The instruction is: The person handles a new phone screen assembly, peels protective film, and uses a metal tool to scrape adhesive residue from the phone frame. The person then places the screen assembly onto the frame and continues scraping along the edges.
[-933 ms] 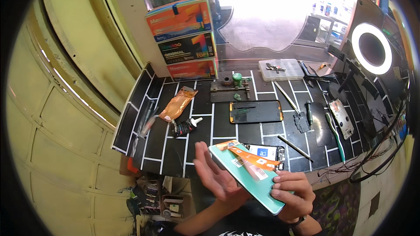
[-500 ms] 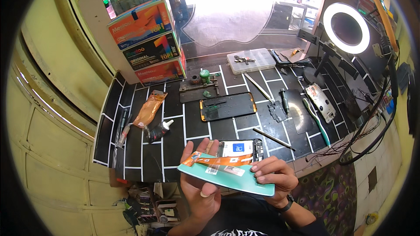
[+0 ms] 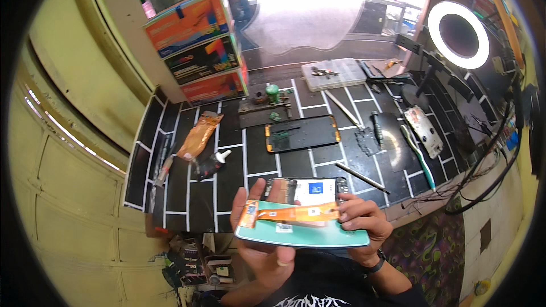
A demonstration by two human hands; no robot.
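Above the near edge of the workbench I hold a phone display panel [image 3: 324, 237] with a mint-green back. An orange flex cable [image 3: 290, 214] runs along it, and small white labels are stuck on. Just behind lies an opened phone body [image 3: 301, 189], its white battery bearing a blue square. My left hand [image 3: 264, 262] supports both from the left and beneath, fingers behind and thumb in front. At the right end, my right hand [image 3: 365, 224] grips the panel, fingertips near the cable's end. The panel covers the lower part of the phone body.
On the tiled bench lie a dark phone frame [image 3: 304, 135], a metal stick tool [image 3: 362, 178], tweezers [image 3: 343, 107], a screwdriver [image 3: 377, 128], a teal-handled brush [image 3: 420, 159] and a small black bottle [image 3: 211, 166]. Boxes [image 3: 196, 51] stand back left; a ring light [image 3: 480, 34] stands right.
The panel has turned nearly level and shifted slightly right. More of the phone body's battery shows behind it. The whole view has tilted a little; both hands keep their hold.
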